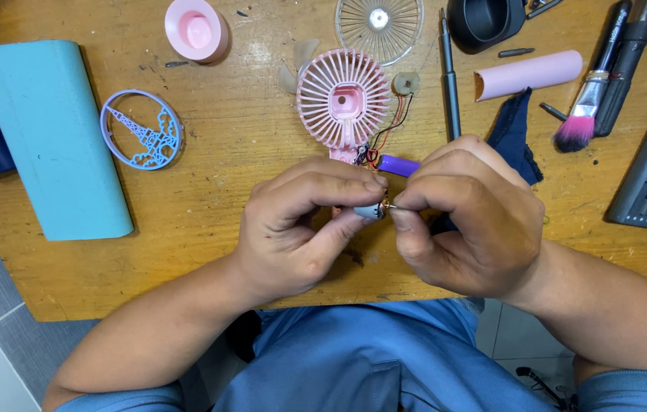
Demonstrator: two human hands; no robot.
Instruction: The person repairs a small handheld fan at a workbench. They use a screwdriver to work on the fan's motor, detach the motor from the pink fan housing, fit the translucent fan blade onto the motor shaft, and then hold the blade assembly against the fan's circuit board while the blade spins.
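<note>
Two hands meet over the wooden desk (209,229): the left hand (300,229) has its grip clenched on a small silver cylindrical motor (370,211), while the right hand (464,217) pinches at the motor's tip. Just beyond the grip lie a purple cylindrical battery (398,165) and a pink round plastic fan grille (343,99).
</note>
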